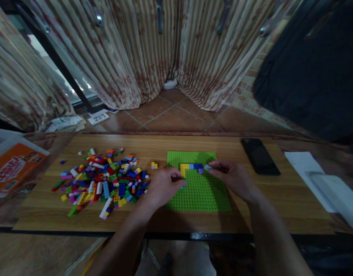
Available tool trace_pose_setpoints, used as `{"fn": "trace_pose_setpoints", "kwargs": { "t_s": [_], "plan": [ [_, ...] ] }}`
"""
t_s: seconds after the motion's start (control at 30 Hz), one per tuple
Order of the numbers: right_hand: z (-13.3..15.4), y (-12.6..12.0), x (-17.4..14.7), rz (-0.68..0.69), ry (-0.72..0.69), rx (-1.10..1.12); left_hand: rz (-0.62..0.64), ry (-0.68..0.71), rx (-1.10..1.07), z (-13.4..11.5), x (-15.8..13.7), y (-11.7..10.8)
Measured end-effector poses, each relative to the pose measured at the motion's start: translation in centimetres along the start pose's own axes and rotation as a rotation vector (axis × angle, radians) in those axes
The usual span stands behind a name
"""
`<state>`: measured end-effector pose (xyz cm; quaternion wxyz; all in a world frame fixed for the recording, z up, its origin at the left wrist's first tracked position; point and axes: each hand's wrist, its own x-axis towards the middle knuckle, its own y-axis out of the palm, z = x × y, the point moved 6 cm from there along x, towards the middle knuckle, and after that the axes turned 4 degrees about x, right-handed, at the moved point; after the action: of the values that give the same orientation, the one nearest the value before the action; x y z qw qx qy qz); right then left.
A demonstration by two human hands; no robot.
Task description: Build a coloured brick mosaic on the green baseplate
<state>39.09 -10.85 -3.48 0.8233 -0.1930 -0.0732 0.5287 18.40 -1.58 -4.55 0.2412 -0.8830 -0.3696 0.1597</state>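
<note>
A green studded baseplate (205, 195) lies on the table under both hands. Along its upper part runs a row of toy bricks: yellow bricks (183, 167) at the left corner, then light blue and dark blue bricks (197, 166), with a purple brick (200, 171) below. My left hand (163, 186) is over the plate's left side, its thumb and forefinger pinched on a small teal brick (183, 187), mostly hidden. From the right, my right hand (235, 177) pinches a greyish-blue brick (208, 167) beside the row's right end. Whether that brick touches the plate I cannot tell.
Left of the plate spreads a heap of loose mixed-colour bricks (107, 178), with a yellow brick (154, 165) apart from it. A black phone (260, 156) lies at the right. Beyond the left edge stands a clear container with an orange label (17, 168); white papers (311, 178) are right.
</note>
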Motion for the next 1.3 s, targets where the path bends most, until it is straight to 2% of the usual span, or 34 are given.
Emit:
{"fn": "trace_pose_setpoints", "kwargs": {
  "t_s": [0.13, 0.53, 0.73, 0.83, 1.13, 1.3],
  "plan": [
    [-0.1, 0.1, 0.0, -0.004, 0.000, -0.004, -0.041, -0.020, 0.035, 0.0, 0.1, -0.2],
    [0.1, 0.8, 0.1, 0.032, -0.002, -0.050, -0.058, -0.131, 0.013, 0.4, -0.1, 0.4],
    [0.2, 1.2, 0.1, 0.040, -0.015, -0.026, -0.079, -0.124, 0.007, 0.3, -0.1, 0.5],
    [0.2, 1.1, 0.2, 0.022, -0.026, -0.019, -0.091, -0.174, 0.000, 0.5, 0.0, 0.5],
    [0.5, 1.7, 0.1, 0.021, 0.001, 0.040, -0.068, -0.267, 0.254, 0.3, 0.7, 0.3],
    [0.7, 2.1, -0.2, 0.079, 0.010, 0.127, -0.040, -0.261, 0.270, 0.4, 0.9, 0.5]
  ]
}}
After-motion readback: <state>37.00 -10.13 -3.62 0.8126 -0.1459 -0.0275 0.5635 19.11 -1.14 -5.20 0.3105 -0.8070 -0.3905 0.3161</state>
